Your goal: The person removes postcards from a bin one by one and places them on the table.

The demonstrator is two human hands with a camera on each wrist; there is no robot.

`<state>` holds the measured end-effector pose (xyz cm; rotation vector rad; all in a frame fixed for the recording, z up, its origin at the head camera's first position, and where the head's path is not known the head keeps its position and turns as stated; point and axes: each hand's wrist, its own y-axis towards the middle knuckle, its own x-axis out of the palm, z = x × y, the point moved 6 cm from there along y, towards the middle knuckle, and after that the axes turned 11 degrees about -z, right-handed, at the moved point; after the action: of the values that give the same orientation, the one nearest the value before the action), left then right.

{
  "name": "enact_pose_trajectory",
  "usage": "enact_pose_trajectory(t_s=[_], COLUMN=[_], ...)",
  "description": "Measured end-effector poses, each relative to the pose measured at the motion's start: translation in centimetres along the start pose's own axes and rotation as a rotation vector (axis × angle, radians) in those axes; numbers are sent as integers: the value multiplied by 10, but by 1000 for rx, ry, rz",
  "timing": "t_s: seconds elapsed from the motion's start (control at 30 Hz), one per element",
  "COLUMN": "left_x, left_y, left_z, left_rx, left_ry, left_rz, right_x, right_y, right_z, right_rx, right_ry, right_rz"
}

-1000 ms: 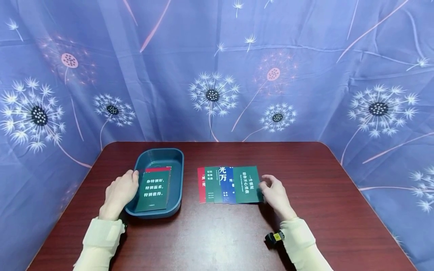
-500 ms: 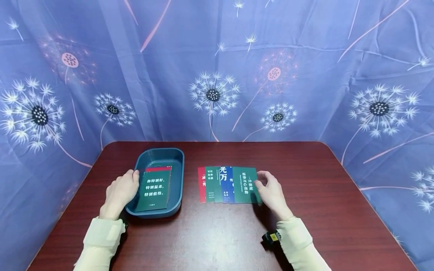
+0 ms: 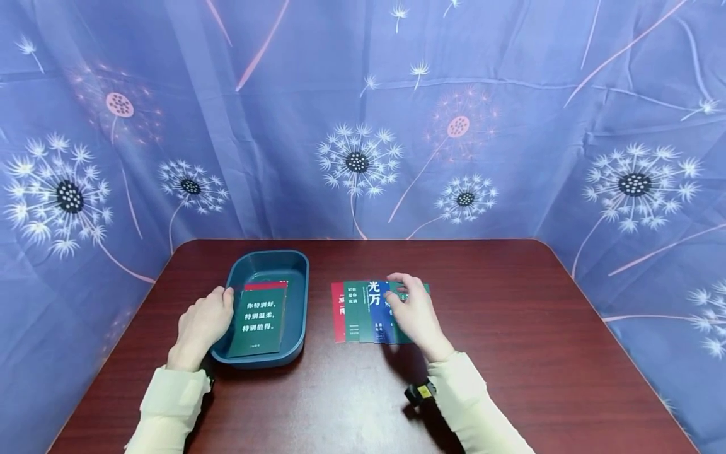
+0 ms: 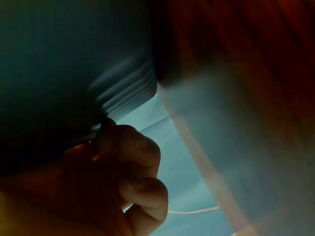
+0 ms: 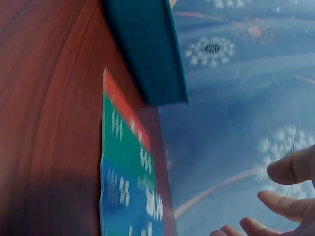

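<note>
My left hand (image 3: 200,325) grips the left rim of a dark teal plastic basin (image 3: 297,302); its curled fingers (image 4: 147,196) show against the basin's side in the left wrist view. Inside the basin lies a green card (image 3: 258,331) with white lettering, overlapping a red one (image 3: 265,285). To the right, a fanned row of cards lies on the table, with a red card (image 3: 338,315), a green card (image 3: 357,312) and a blue card (image 5: 118,196) showing. Above the row's right end is my right hand (image 3: 418,315), fingers spread and holding nothing, hiding part of the last green card (image 3: 403,337).
The dark red wooden table (image 3: 351,403) reaches back to a blue curtain (image 3: 283,126) with dandelion prints, which also runs along both sides. A small black device (image 3: 418,394) with a yellow label is on the right wrist.
My right hand has moved left from the row's right edge to above the cards. The left hand stays at the basin's rim, and the cards lie nearly where they were.
</note>
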<state>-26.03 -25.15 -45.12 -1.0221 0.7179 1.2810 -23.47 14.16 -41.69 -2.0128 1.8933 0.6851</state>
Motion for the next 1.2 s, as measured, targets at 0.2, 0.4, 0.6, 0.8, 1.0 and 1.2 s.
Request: enact_pose_trajectory(t_s=[0.2,0.4,0.6,0.8,1.0,1.2], left_x=[1,2,1,2,1,1], left_y=[-4,-7,-4,-2,-2,-1], left_z=[-1,-2,-1,0,-2,-1], left_rx=[-8,-6,4,2,-4,2], left_ry=[-3,-6,-4,-1,4,9], left_rz=[-3,-2,14,7,3,-1], right_x=[36,79,112,137,159,174], right_y=[10,14,17,20,26,30], right_z=[-36,-67,-85,-91,-96,-92], right_rx=[-84,-131,-142,-72,10,139], right_ry=[12,-6,73,154,235,323], right_rz=[-46,-151,-225,-280,-330,-341])
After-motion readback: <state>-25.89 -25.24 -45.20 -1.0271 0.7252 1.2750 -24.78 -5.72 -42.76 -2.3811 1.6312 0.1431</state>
